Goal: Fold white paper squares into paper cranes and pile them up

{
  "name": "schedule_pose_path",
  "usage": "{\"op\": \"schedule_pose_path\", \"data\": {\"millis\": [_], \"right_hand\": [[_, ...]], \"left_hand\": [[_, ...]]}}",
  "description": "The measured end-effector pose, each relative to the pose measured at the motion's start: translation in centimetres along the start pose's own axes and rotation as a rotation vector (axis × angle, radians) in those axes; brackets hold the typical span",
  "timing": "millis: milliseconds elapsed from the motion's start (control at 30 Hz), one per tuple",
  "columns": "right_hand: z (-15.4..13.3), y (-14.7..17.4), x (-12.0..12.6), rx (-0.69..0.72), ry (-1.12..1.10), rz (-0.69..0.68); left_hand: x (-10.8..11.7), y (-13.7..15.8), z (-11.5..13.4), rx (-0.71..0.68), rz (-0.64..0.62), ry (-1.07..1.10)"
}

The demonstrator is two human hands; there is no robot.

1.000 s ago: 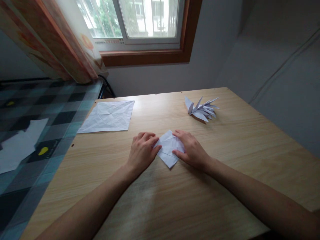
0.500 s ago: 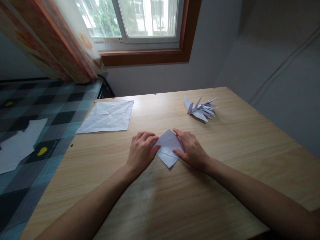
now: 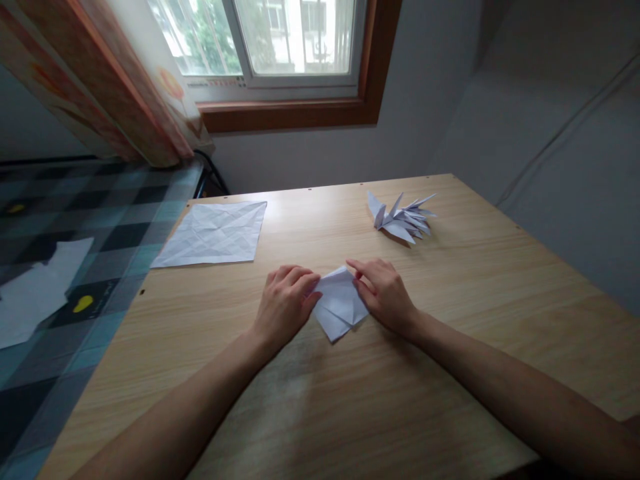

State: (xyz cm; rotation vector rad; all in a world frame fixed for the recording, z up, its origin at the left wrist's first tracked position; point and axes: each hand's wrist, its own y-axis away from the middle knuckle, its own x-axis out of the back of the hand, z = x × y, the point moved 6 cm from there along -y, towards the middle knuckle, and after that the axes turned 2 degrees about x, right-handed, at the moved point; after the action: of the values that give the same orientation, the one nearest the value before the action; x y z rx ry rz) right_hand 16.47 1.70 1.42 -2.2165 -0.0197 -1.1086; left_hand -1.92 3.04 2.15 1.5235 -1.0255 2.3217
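A small folded white paper (image 3: 339,303) lies on the wooden table between my two hands, one corner pointing toward me and crease lines across its lower half. My left hand (image 3: 287,297) grips its left edge, thumb toward the near side and fingers curled behind. On the other side my right hand (image 3: 383,293) pinches the paper's right edge between thumb and fingers, with the index finger reaching to the top corner. Parts of both side corners are hidden under the fingers.
A creased white sheet (image 3: 215,233) lies flat at the table's far left. Folded pointed paper pieces (image 3: 404,219) are clustered at the far right. Left of the wooden table (image 3: 320,413), torn white paper (image 3: 43,293) rests on a checked cloth (image 3: 125,237). A window (image 3: 300,40) is behind.
The folded paper has turned slightly, its near corner shifting left and its right part swinging toward me. My right thumb has moved up and in against the right edge.
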Motion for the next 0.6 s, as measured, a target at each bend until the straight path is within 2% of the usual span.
{"op": "schedule_pose_path", "data": {"millis": [300, 400, 500, 600], "right_hand": [[-0.1, 0.3, -0.3, 0.078, 0.059, -0.049], [-0.6, 0.3, 0.1, 0.091, 0.015, -0.019], [-2.3, 0.6, -0.2, 0.252, -0.004, -0.047], [-4.1, 1.2, -1.6, 0.416, 0.064, -0.198]], "left_hand": [[-0.1, 0.0, 0.6, -0.072, -0.017, -0.017], [0.0, 0.0, 0.9, -0.092, -0.023, -0.031], [0.2, 0.0, 1.4, -0.137, -0.024, -0.063], [0.3, 0.1, 2.1, -0.191, -0.039, -0.114]]}}
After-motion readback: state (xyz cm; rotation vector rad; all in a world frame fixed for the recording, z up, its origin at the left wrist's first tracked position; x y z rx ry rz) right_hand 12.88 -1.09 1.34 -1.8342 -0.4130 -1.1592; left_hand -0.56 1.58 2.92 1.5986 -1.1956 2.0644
